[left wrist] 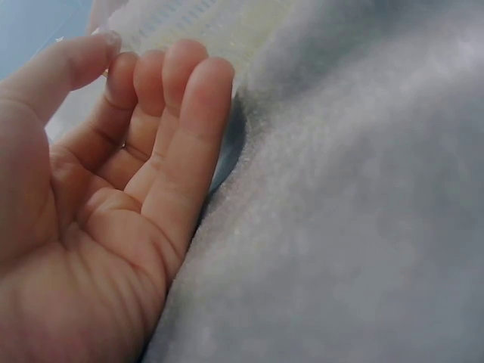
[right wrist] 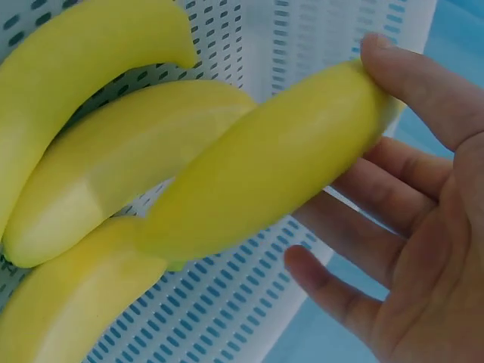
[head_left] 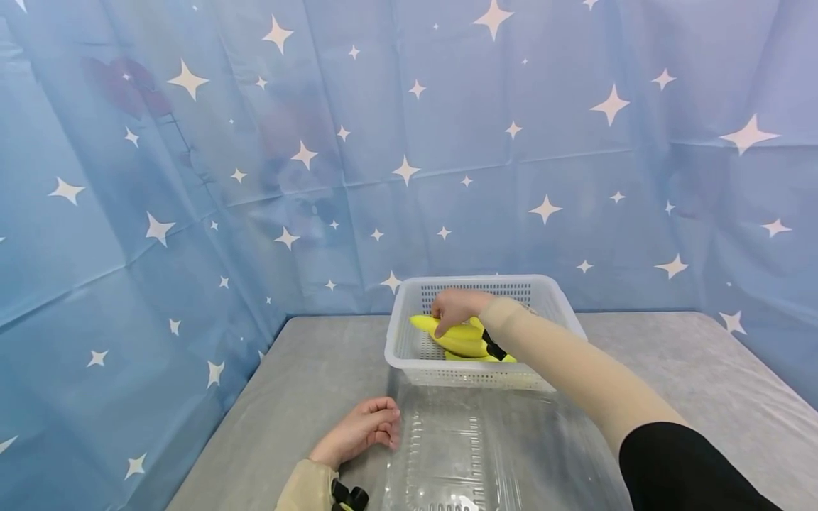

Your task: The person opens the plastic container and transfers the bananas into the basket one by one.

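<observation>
My right hand (head_left: 450,306) reaches into a white slotted basket (head_left: 397,333) at the far middle of the table. It holds one yellow banana (right wrist: 265,166), with the thumb (right wrist: 408,76) on its end and the fingers (right wrist: 378,204) behind it. This banana lies across other bananas (right wrist: 113,166) in the basket (right wrist: 302,30). My left hand (head_left: 364,426) rests on the grey table cover, loosely curled and holding nothing. Its fingertips (left wrist: 174,68) lie against the edge of a clear plastic tray (head_left: 473,447).
The clear plastic tray sits just in front of the basket, between my two arms. A grey cloth (left wrist: 363,227) covers the table. Blue star-patterned sheeting (head_left: 192,177) walls in the table at the back and both sides.
</observation>
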`<state>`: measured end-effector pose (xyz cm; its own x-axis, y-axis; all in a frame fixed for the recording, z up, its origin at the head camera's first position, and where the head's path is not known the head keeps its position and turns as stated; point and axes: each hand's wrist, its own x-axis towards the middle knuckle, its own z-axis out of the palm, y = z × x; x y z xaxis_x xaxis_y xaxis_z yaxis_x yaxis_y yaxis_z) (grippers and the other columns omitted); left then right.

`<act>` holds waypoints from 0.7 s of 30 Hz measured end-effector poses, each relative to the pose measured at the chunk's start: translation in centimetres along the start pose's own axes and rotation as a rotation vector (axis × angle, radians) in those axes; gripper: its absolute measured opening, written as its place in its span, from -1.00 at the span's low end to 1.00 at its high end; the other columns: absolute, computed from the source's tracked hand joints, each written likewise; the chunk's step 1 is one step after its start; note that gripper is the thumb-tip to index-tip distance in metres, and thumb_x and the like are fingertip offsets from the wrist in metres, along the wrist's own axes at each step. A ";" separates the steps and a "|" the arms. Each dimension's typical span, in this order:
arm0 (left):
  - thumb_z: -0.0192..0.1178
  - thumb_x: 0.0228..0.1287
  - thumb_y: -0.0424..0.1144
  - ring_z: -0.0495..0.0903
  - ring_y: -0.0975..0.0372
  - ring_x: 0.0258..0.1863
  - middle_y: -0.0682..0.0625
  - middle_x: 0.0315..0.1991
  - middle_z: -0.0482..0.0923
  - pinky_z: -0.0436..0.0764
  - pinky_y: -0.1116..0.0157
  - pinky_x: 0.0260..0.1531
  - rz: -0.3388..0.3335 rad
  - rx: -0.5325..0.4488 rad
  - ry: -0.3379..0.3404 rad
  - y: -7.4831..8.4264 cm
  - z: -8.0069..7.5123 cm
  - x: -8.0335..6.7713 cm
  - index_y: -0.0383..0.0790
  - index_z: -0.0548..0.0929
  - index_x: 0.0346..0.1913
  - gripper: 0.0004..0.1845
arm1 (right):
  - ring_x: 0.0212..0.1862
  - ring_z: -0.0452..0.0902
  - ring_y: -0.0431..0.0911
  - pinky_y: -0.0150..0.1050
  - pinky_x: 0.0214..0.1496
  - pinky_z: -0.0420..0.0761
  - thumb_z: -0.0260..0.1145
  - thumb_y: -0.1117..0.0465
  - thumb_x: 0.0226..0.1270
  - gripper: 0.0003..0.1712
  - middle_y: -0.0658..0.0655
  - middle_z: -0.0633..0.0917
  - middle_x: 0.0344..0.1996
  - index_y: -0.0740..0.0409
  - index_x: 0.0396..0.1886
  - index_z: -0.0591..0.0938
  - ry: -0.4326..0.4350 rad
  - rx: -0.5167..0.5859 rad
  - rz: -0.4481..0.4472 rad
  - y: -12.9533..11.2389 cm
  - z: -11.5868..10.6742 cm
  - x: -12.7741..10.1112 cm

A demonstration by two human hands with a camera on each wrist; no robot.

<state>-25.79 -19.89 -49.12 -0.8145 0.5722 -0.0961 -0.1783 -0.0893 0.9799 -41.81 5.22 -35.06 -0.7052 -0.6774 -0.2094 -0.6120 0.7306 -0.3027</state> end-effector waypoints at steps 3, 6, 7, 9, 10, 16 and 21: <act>0.04 0.44 -0.32 0.61 0.26 -0.53 0.03 -0.51 0.55 0.65 0.31 -0.39 0.007 -0.001 -0.004 0.0 0.0 0.0 -0.18 0.51 -0.33 -0.86 | -0.59 0.22 -0.20 -0.33 -0.49 0.30 0.44 0.06 0.20 -0.71 -0.08 0.36 -0.67 0.01 -0.57 0.54 -0.038 0.039 0.036 0.0 0.0 0.1; 0.04 0.44 -0.32 0.60 0.27 -0.53 0.04 -0.50 0.55 0.65 0.31 -0.40 0.012 0.003 -0.003 0.0 0.0 0.0 -0.17 0.50 -0.33 -0.86 | -0.62 0.16 -0.18 -0.31 -0.50 0.23 0.42 0.04 0.22 -0.54 -0.06 0.18 -0.71 -0.01 -0.68 0.35 -0.071 0.075 0.070 0.0 0.0 0.1; 0.03 0.44 -0.32 0.60 0.27 -0.53 0.04 -0.50 0.55 0.65 0.31 -0.40 0.011 0.004 -0.001 0.0 0.0 0.0 -0.17 0.50 -0.33 -0.86 | -0.62 0.13 -0.17 -0.30 -0.50 0.21 0.42 0.03 0.23 -0.50 -0.06 0.14 -0.71 -0.01 -0.69 0.30 -0.077 0.087 0.080 -0.1 0.0 0.1; 0.03 0.45 -0.33 0.60 0.27 -0.53 0.04 -0.50 0.54 0.65 0.31 -0.40 0.011 0.004 0.001 0.0 0.1 0.0 -0.17 0.50 -0.33 -0.86 | -0.62 0.16 -0.17 -0.29 -0.50 0.20 0.40 0.03 0.25 -0.48 -0.06 0.11 -0.71 -0.03 -0.70 0.26 -0.084 0.102 0.087 -0.1 0.0 0.0; 0.03 0.45 -0.33 0.60 0.27 -0.53 0.04 -0.50 0.54 0.65 0.31 -0.40 0.011 0.004 0.002 0.1 0.1 0.0 -0.17 0.50 -0.34 -0.86 | -0.62 0.16 -0.17 -0.30 -0.50 0.20 0.40 0.03 0.26 -0.47 -0.06 0.09 -0.71 -0.03 -0.70 0.25 -0.089 0.114 0.085 -0.2 0.1 0.0; 0.02 0.44 -0.34 0.60 0.27 -0.53 0.04 -0.51 0.53 0.65 0.31 -0.40 0.009 0.006 0.006 0.1 0.2 -0.1 -0.16 0.50 -0.34 -0.85 | -0.66 0.07 -0.20 -0.29 -0.53 0.16 0.36 0.04 0.29 -0.43 -0.08 0.06 -0.75 -0.03 -0.75 0.22 -0.150 0.156 0.071 -0.6 0.3 -0.2; 0.00 0.45 -0.35 0.59 0.27 -0.53 0.04 -0.51 0.54 0.65 0.31 -0.41 0.002 0.004 0.011 -0.1 0.0 0.1 -0.17 0.49 -0.34 -0.84 | -0.61 0.32 -0.17 -0.25 -0.44 0.48 0.38 -0.04 0.26 -0.54 -0.09 0.32 -0.74 -0.01 -0.72 0.43 -0.185 0.116 0.105 -0.8 0.3 -0.4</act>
<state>-25.84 -19.84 -49.19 -0.8209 0.5628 -0.0965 -0.1749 -0.0869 0.9807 -40.89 4.87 -34.97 -0.6785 -0.6105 -0.4086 -0.4863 0.7902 -0.3730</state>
